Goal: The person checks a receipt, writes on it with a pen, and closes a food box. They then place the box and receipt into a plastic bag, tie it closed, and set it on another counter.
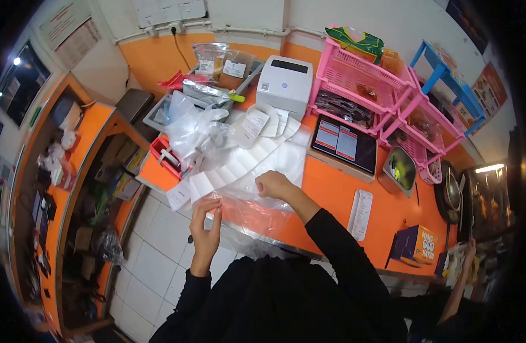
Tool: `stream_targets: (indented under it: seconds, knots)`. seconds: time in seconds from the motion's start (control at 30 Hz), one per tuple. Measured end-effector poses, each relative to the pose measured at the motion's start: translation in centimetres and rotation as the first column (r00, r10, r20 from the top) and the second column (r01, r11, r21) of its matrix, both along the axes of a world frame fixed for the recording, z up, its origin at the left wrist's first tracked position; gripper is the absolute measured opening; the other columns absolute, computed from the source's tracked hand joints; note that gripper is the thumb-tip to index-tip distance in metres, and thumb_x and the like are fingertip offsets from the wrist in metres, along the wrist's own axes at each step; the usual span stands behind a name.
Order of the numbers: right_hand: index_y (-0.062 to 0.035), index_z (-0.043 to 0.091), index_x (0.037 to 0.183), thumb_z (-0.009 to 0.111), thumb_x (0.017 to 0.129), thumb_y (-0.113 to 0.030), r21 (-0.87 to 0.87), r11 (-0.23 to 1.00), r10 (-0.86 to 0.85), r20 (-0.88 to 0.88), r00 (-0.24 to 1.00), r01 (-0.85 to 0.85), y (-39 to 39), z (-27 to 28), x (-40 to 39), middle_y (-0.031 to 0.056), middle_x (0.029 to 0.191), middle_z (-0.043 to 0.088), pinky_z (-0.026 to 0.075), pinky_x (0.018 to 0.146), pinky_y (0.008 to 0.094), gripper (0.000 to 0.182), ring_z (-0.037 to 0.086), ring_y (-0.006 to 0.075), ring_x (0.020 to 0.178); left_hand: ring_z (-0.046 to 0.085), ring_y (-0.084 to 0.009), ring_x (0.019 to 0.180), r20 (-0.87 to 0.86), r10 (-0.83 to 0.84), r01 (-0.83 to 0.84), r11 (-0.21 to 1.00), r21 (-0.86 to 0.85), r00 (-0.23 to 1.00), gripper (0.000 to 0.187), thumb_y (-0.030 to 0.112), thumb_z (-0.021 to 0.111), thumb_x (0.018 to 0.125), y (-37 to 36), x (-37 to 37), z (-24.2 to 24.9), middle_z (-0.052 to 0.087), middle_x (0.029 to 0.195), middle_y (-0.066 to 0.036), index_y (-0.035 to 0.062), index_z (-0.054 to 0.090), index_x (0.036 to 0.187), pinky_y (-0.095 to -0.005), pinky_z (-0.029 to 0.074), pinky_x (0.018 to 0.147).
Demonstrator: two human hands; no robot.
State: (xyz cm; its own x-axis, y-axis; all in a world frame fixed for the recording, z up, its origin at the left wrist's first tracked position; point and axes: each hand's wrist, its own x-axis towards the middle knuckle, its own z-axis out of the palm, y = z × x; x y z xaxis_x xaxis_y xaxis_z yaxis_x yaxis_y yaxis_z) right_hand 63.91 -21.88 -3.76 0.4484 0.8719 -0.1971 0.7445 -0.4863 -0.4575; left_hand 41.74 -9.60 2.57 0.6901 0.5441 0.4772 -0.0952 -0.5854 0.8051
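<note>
My left hand (206,231) is raised at the table's front edge, fingers curved and the thumb apart, with nothing visible between them. Just beyond its fingertips is the loose end of a long strip of white labels (234,166), which curls back toward the white label printer (284,86). My right hand (274,186) is closed, its fingers curled over a clear plastic bag (246,210) spread on the orange table. What lies inside those fingers is hidden. A printed label (254,126) lies on the strip near the printer.
Crumpled clear bags (194,128) and a red tape dispenser (164,157) lie left. A tablet (344,144), receipt (361,214), metal container (399,170) and purple-orange box (414,246) stand right. Pink racks (360,74) rise behind. Another person's arm (460,280) shows at lower right.
</note>
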Motion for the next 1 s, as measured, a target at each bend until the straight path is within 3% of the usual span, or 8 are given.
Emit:
stream_targets:
  seconds: [0.27,0.4,0.6,0.73,0.83,0.87,0.93,1.0]
  knots:
    - [-0.0068,0.066,0.077,0.071,0.073,-0.021,0.158,0.984,-0.053,-0.172,0.984,0.081,0.1,-1.3,1.9,0.0112,0.078,0.066,0.049,0.066,0.0367,0.015,0.063,0.0268,0.074,0.059,-0.0278,0.100,-0.013,-0.264,0.263,0.964,-0.040,0.964,0.016,0.001,0.064,0.080,1.7,2.9,0.2,0.063,0.103,-0.014,0.0004,0.063,0.096,-0.0356,0.045,0.088]
    - [-0.0050,0.066,0.086,0.067,0.081,-0.018,0.265,0.956,-0.070,-0.220,0.973,0.129,-0.6,1.4,1.3,0.0087,0.081,0.065,0.048,0.069,0.0302,0.014,0.061,0.0178,0.075,0.051,-0.0303,0.115,-0.032,-0.442,0.443,0.896,0.040,0.896,0.046,0.003,0.071,0.074,1.3,6.8,-0.3,0.056,0.118,-0.016,0.0022,0.053,0.116,-0.0381,0.040,0.097]
    - [-0.0026,0.061,0.088,0.059,0.089,-0.016,0.594,0.732,0.082,-0.563,0.822,0.334,-2.6,12.1,0.8,0.0016,0.082,0.060,0.044,0.073,0.0247,0.014,0.055,0.0093,0.079,0.060,-0.0320,0.100,0.027,-0.435,0.435,0.900,-0.024,0.900,0.049,0.014,0.076,0.073,-0.6,11.9,2.6,0.061,0.107,-0.016,0.0020,0.055,0.115,-0.0352,0.047,0.084]
    - [-0.0046,0.057,0.091,0.055,0.092,-0.019,0.698,0.549,0.184,-0.637,0.748,0.460,-5.7,19.6,0.5,0.0002,0.086,0.056,0.043,0.077,0.0250,0.015,0.053,0.0086,0.082,0.065,-0.0262,0.079,0.075,-0.507,0.497,0.859,0.122,0.859,0.025,0.016,0.072,0.078,-0.6,12.8,8.9,0.065,0.091,-0.014,0.0011,0.065,0.097,-0.0326,0.049,0.069]
    - [-0.0046,0.059,0.098,0.052,0.095,-0.025,0.810,0.258,0.639,-0.552,0.536,0.526,-7.4,20.1,1.6,0.0011,0.093,0.059,0.044,0.080,0.0257,0.022,0.054,0.0096,0.089,0.064,-0.0231,0.073,0.051,-0.616,0.578,0.761,0.294,0.786,0.019,0.016,0.066,0.084,-1.1,12.0,14.4,0.065,0.091,-0.013,0.0007,0.066,0.094,-0.0301,0.048,0.061]
    - [-0.0023,0.054,0.114,0.051,0.096,-0.028,0.729,0.282,0.477,-0.671,0.568,0.624,-7.7,19.6,1.1,0.0038,0.107,0.060,0.043,0.089,0.0276,0.032,0.055,0.0117,0.099,0.061,-0.0192,0.058,-0.015,-0.580,0.556,0.771,0.309,0.814,0.020,0.019,0.061,0.089,-1.6,11.1,16.6,0.064,0.077,-0.012,-0.0005,0.067,0.089,-0.0297,0.043,0.050]
    - [-0.0006,0.044,0.129,0.053,0.093,-0.026,0.668,0.537,0.105,-0.659,0.745,0.515,-7.8,17.7,-0.6,0.0091,0.125,0.053,0.038,0.099,0.0329,0.045,0.051,0.0158,0.114,0.057,-0.0186,0.049,-0.051,-0.600,0.602,0.792,0.105,0.798,0.024,0.021,0.059,0.091,-2.6,10.5,18.7,0.058,0.063,-0.011,-0.0016,0.067,0.088,-0.0311,0.041,0.046]
    - [-0.0020,0.035,0.137,0.057,0.087,-0.025,0.598,0.738,0.059,-0.519,0.853,0.313,-7.2,13.5,-1.5,0.0111,0.136,0.043,0.033,0.104,0.0348,0.059,0.040,0.0188,0.125,0.044,-0.0128,0.035,-0.028,-0.602,0.600,0.798,-0.048,0.798,0.035,0.027,0.053,0.095,-2.8,11.4,18.9,0.045,0.042,-0.005,-0.0019,0.067,0.082,-0.0307,0.034,0.039]
